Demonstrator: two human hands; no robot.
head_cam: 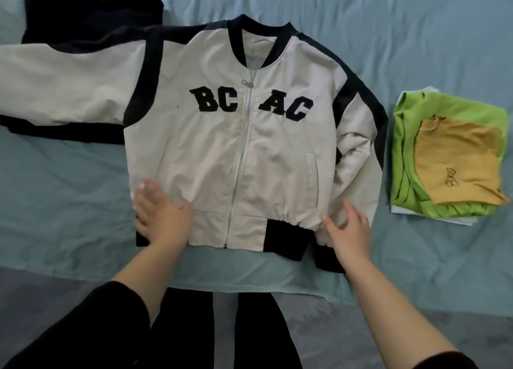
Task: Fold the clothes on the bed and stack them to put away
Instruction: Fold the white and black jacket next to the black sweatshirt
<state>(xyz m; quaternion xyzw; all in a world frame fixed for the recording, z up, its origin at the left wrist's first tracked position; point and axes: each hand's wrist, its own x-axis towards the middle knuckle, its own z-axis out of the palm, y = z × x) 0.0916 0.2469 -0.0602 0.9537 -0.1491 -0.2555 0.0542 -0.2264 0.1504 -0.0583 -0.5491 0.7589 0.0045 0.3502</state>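
Observation:
A cream and navy zip jacket (216, 146) with "BC AC" letters lies face up on the bed, zipped. One sleeve stretches out flat to the left; the other lies down along the right side. My left hand (159, 216) rests flat with straight fingers on the jacket's lower left corner by the hem. My right hand (347, 227) touches the lower right hem, fingers loosely spread over the bunched fabric near the sleeve cuff. A folded stack sits to the right: an orange top (458, 160) on a green garment (402, 152).
A dark navy fuzzy garment (91, 15) lies at the back left, partly under the jacket's sleeve. The light blue bedsheet (69, 179) covers the bed, and its front edge runs just below the jacket hem. My dark trouser legs show beneath.

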